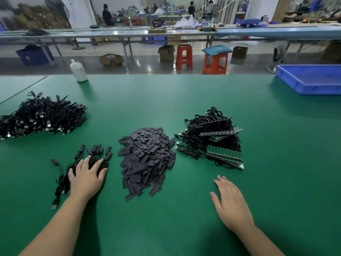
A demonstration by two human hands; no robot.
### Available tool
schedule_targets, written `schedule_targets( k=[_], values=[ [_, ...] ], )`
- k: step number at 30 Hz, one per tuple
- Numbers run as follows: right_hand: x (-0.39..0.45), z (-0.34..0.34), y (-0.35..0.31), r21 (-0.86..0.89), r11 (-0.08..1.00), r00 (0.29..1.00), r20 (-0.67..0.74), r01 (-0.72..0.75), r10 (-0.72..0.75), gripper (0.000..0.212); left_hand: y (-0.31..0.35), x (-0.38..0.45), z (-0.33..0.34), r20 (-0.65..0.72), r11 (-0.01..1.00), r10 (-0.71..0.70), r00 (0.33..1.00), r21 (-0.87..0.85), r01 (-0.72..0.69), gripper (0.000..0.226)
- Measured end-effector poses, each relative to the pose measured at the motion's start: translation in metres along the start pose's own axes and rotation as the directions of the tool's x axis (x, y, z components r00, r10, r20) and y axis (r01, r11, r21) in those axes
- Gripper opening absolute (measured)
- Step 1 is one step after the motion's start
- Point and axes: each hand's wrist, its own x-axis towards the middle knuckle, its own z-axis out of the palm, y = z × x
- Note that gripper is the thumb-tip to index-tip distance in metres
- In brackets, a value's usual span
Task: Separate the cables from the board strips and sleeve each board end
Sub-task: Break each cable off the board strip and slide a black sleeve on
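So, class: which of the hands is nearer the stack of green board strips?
Right. The right hand lies just below the board strips; the left hand is far left.

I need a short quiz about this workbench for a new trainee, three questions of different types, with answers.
1. True or false: the left hand rests on a small bunch of sleeved cables.
2. Which lies between the two hands? A. sleeves B. blue tray C. white bottle
3. Fill in: the board strips lie in the pile in front of the ____ hand.

Key: 1 true; 2 A; 3 right.
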Motion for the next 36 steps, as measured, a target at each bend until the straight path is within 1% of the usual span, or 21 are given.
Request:
schedule_targets(
  k=[3,7,9,11,12,14,16,18,20,22,25,28,31,33,34,36],
  values=[
    [0.000,0.000,0.000,-0.008,1.000,1.000,-0.002,0.001,-0.001,0.061,-0.022,0.013,-0.005,0.032,0.999,0.020,0.999,0.024,-0.021,0.052],
    [0.000,-0.001,-0.001,-0.004,1.000,1.000,-0.004,-0.004,0.004,0.060,-0.034,0.028,-0.013,0.059,0.997,-0.060,0.996,0.058,0.056,0.052],
    [0.000,-0.001,-0.002,-0.009,1.000,1.000,-0.007,-0.005,0.005,0.059,-0.027,0.031,-0.017,0.019,0.992,-0.096,0.995,0.082,0.094,0.055],
    [0.000,-0.001,-0.003,-0.015,1.000,1.000,-0.010,-0.007,0.006,0.059,-0.010,0.032,-0.022,-0.068,0.991,-0.089,0.994,0.093,0.096,0.063],
    [0.000,-0.001,-0.003,-0.017,1.000,1.000,-0.011,-0.008,0.007,0.059,0.002,0.033,-0.026,-0.114,0.994,-0.058,0.992,0.091,0.068,0.068],
    [0.000,-0.001,-0.004,-0.018,1.000,1.000,-0.013,-0.007,0.007,0.059,0.036,0.033,-0.035,-0.192,0.996,0.057,0.980,0.079,-0.042,0.072],
    [-0.001,-0.001,-0.004,-0.017,1.000,1.000,-0.015,-0.005,0.005,0.059,0.082,0.028,-0.044,-0.260,0.976,0.209,0.943,0.002,-0.216,0.060],
    [-0.001,-0.001,-0.004,-0.023,1.000,1.000,-0.013,-0.004,0.004,0.059,0.133,0.019,-0.054,-0.302,0.912,0.326,0.896,-0.150,-0.382,0.044],
    [-0.002,-0.001,-0.005,-0.022,1.000,1.000,-0.017,0.000,0.000,0.059,0.186,0.007,-0.063,-0.304,0.815,0.451,0.839,-0.242,-0.526,0.038],
    [-0.002,-0.002,-0.005,-0.012,1.000,1.000,-0.023,0.003,-0.003,0.059,0.235,-0.003,-0.071,-0.278,0.723,0.564,0.777,-0.289,-0.628,0.037],
    [-0.002,-0.002,-0.005,-0.004,1.000,1.000,-0.026,0.009,-0.010,0.058,0.302,-0.009,-0.084,-0.223,0.642,0.639,0.736,-0.372,-0.671,0.038],
    [0.000,-0.002,-0.004,0.007,1.000,0.999,-0.048,0.016,-0.016,0.057,0.362,-0.006,-0.097,-0.192,0.636,0.647,0.738,-0.399,-0.661,0.049],
    [0.001,-0.001,-0.005,0.003,1.000,0.998,-0.055,0.027,-0.027,0.057,0.406,-0.001,-0.100,-0.133,0.706,0.629,0.766,-0.317,-0.634,0.053],
    [0.001,0.000,-0.005,0.002,1.000,0.998,-0.048,0.028,-0.028,0.059,0.421,0.006,-0.095,-0.086,0.766,0.593,0.801,-0.245,-0.594,0.048],
    [0.001,0.000,-0.004,0.003,1.000,0.999,-0.046,0.027,-0.027,0.059,0.425,0.012,-0.091,-0.065,0.794,0.563,0.824,-0.234,-0.561,0.042],
    [0.001,0.001,-0.004,0.001,0.999,0.998,-0.054,0.036,-0.035,0.059,0.424,0.021,-0.083,-0.047,0.830,0.486,0.872,-0.288,-0.478,0.026]
  ],
)
